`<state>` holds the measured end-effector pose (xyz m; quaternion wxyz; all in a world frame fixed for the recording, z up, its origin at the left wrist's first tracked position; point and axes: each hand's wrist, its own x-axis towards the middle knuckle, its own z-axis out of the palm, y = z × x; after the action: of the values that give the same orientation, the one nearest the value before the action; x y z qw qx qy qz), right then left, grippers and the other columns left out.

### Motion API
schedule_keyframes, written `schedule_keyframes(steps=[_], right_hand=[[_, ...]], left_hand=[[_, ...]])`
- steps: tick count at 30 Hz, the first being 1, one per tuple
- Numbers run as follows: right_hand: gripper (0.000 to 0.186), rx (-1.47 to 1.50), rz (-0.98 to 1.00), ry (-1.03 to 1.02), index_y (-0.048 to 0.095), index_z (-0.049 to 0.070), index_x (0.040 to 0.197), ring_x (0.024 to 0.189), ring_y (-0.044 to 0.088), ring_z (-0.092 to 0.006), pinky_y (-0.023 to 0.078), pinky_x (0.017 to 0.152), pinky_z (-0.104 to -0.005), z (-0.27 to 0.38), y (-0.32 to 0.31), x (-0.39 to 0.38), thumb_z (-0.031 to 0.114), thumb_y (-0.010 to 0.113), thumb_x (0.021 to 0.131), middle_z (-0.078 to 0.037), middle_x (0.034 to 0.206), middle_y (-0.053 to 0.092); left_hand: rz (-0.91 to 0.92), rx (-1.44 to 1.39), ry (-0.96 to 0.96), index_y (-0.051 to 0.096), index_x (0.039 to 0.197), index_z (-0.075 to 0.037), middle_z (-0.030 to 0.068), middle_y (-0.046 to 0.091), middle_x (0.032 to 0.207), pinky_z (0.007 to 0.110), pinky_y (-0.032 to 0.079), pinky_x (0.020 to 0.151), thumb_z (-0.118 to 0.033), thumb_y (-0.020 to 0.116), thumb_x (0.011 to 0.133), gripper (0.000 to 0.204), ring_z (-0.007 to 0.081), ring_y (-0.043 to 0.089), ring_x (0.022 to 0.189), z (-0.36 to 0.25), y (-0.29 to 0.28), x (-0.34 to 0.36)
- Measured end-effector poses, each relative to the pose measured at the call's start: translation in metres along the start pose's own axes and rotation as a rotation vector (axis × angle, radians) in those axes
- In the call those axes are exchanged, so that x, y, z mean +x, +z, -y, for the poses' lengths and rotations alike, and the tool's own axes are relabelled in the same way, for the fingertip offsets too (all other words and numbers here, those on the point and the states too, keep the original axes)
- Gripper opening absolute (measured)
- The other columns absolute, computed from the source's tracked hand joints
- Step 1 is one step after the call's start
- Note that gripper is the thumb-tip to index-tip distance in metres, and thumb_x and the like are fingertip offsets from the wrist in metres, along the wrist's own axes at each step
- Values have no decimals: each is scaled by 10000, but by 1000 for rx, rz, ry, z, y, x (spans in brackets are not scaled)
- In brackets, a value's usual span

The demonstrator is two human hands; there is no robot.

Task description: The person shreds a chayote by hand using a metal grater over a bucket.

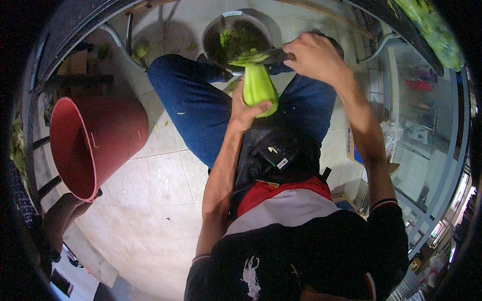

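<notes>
In my left hand (243, 113) is a pale-green, ridged, pear-shaped vegetable (259, 90), held upright between my knees, thumb across its wide lower end. My right hand (314, 56) is closed round the handle of a dark-bladed knife (273, 56). The blade lies across the narrow top of the vegetable, with green strips (248, 59) on and beside it. The handle is mostly hidden in my fist. Just beyond stands a round basin (205, 42) holding green scraps.
At left a red bucket (118, 125) is tipped over sideways; another person's hand (75, 208) touches its rim. A dark metal frame (75, 50) curves round the far side. A clear bag of green vegetables (432, 32) hangs at far right. Scraps dot the tiled floor (150, 175).
</notes>
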<state>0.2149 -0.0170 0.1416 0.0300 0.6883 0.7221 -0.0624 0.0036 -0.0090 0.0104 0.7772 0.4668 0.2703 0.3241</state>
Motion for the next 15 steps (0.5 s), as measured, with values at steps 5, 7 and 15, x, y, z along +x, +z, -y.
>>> schedule_keyframes(steps=[5,7,15], right_hand=[[308,91,-1,-64,688,98,1021,956,615,-321,501,844,-440,4,-18,-20,264,713,763,-120,934,673],[316,91,-25,-103,668,89,1030,941,613,-334,496,834,-433,15,-31,-30,203,717,739,-122,955,674],[231,24,34,-201,651,61,911,819,668,-323,544,716,-434,30,-34,-28,182,704,722,-125,820,669]], left_hand=[[18,59,-48,500,1210,-14,63,604,1043,285,477,857,-73,809,584,700,147,580,934,3,1,-3],[90,179,-196,510,1186,-15,67,615,1038,277,479,849,-58,808,586,671,145,586,929,-2,-3,-3],[82,86,13,518,1137,-4,68,615,1044,297,492,847,28,782,613,588,165,590,905,-4,5,-9]])
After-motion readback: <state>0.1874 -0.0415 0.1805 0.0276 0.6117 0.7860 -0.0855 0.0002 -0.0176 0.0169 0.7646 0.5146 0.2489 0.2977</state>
